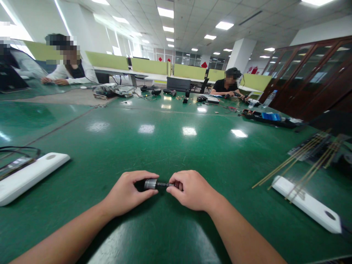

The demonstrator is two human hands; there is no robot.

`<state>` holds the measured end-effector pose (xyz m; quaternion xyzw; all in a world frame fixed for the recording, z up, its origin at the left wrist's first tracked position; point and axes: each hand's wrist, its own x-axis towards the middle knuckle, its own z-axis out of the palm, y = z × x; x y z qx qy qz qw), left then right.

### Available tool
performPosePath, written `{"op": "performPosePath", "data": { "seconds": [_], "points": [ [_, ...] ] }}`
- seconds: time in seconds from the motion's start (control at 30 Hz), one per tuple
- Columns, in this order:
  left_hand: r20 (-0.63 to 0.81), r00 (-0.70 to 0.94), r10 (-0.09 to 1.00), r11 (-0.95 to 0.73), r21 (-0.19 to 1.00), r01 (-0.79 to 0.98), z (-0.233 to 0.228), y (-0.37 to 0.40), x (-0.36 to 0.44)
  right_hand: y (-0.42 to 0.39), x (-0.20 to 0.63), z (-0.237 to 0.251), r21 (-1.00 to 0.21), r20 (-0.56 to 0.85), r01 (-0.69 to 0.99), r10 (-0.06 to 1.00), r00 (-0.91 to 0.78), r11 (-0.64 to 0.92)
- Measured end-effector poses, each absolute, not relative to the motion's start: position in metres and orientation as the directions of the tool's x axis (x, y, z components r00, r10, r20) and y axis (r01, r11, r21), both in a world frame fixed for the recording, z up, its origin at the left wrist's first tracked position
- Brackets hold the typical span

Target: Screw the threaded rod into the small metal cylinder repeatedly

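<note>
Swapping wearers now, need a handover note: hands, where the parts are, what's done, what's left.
Left hand: closed around the metal cylinder, low over the green table.
Right hand: fingers pinched on the thin dark shaft sticking out of the cylinder's end.
Nearby: white bar at left, a second white bar at right with thin brass rods lying across it.
Done: cylinder and shaft are joined and held in line.
Left: cannot tell whether the shaft is fully seated; check it.

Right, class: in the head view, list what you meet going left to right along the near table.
White bar → left hand → metal part → right hand → thin rods → second white bar.
</note>
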<state>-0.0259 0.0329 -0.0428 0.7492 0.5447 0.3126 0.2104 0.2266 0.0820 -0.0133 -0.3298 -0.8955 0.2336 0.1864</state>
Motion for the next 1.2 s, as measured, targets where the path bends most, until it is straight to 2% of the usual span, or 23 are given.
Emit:
{"op": "performPosePath", "data": {
  "seconds": [0.4, 0.63, 0.87, 1.07, 1.2],
  "points": [
    [0.21, 0.145, 0.967, -0.25, 0.674, 0.695, -0.044, 0.036, -0.028, 0.087, 0.233, -0.011, -0.528, 0.197, 0.519, 0.692, -0.695, 0.672],
    [0.19, 0.019, 0.982, -0.151, 0.711, 0.686, -0.047, 0.043, -0.033, 0.088, 0.238, -0.007, -0.559, 0.193, 0.518, 0.709, -0.678, 0.647],
    [0.239, -0.034, 0.97, -0.181, 0.814, 0.551, -0.047, 0.048, -0.035, 0.094, 0.237, -0.014, -0.626, 0.13, 0.523, 0.738, -0.662, 0.579],
    [0.182, -0.047, 0.982, -0.15, 0.909, 0.389, -0.05, 0.044, -0.028, 0.097, 0.238, -0.025, -0.661, 0.123, 0.508, 0.747, -0.653, 0.553],
    [0.145, 0.02, 0.989, -0.134, 0.847, 0.515, -0.052, 0.031, -0.032, 0.096, 0.239, -0.026, -0.672, 0.123, 0.51, 0.76, -0.638, 0.537]
  ]
}}
